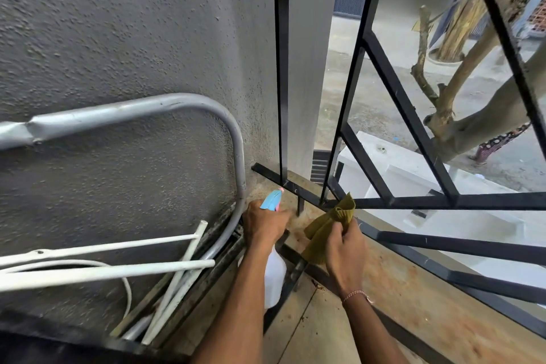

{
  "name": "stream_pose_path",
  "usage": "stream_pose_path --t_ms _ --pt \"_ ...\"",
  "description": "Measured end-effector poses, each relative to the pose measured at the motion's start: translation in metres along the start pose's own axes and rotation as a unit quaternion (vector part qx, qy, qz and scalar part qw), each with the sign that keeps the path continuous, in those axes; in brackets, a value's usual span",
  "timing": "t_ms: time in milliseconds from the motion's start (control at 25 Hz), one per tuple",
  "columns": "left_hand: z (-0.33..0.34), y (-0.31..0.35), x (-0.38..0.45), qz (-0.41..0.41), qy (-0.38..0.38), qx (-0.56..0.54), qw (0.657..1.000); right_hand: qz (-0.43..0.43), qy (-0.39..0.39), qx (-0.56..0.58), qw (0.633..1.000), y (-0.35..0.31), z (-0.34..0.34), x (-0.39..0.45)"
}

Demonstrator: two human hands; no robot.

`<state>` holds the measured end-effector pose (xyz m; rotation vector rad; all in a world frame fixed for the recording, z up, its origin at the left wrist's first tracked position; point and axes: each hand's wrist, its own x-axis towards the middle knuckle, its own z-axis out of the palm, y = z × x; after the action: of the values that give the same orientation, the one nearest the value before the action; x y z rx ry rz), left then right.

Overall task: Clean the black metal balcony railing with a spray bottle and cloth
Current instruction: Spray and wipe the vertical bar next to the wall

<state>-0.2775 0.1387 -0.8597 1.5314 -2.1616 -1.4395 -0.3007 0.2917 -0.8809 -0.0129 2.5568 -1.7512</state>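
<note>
Nearest, at the bottom centre of the frame, two bare forearms reach forward over a stained floor [413,304]. A thin bracelet [356,295] circles the right wrist. The left hand [264,223] has its grip curled round the neck of a spray bottle [274,278]; the white body hangs below the wrist, and the blue and pink nozzle [272,199] pokes out above the knuckles, aimed toward the corner. Just right of it, the right hand [344,251] has its grip pinching a bunched olive cloth [328,224], whose top end touches the lower bar of the black railing [443,202] at centre frame.

At lower left, white pipes [103,272] and a white cable lie in a heap against the base of a rough grey wall [118,23]. A bent grey tube [233,139] arcs across the wall above them and drops toward the floor beside the left hand.

Behind the hands, the railing rises with a vertical post at centre and diagonal bars across the right half. Beyond the bars, in the upper right, a bare tree trunk [472,124] stands over a street below.
</note>
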Motion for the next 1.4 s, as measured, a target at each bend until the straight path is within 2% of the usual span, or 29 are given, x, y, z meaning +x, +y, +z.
stream_pose_path --t_ms 280,720,960,1120,1240,1400 --pt "0.007 -0.014 -0.003 -0.039 -0.047 0.024 0.998 -0.019 -0.019 -0.004 1.0 -0.014 -0.004 -0.006" --pt "0.009 -0.018 -0.005 -0.044 -0.036 0.031 0.998 -0.042 0.002 -0.008 0.999 -0.02 -0.014 -0.013" --pt "0.007 -0.01 -0.009 -0.043 -0.03 0.049 0.997 -0.128 0.0 -0.082 0.988 -0.017 -0.01 -0.015" --pt "0.002 -0.004 -0.013 -0.015 0.0 0.066 0.998 -0.255 0.004 -0.129 0.958 -0.034 0.009 0.001" --pt "-0.002 0.003 -0.014 0.015 0.022 0.059 0.998 -0.354 -0.017 -0.235 0.905 -0.056 0.051 0.041" --pt "-0.006 0.006 -0.013 0.031 0.037 0.043 0.998 -0.339 -0.117 -0.41 0.839 -0.054 0.093 0.074"
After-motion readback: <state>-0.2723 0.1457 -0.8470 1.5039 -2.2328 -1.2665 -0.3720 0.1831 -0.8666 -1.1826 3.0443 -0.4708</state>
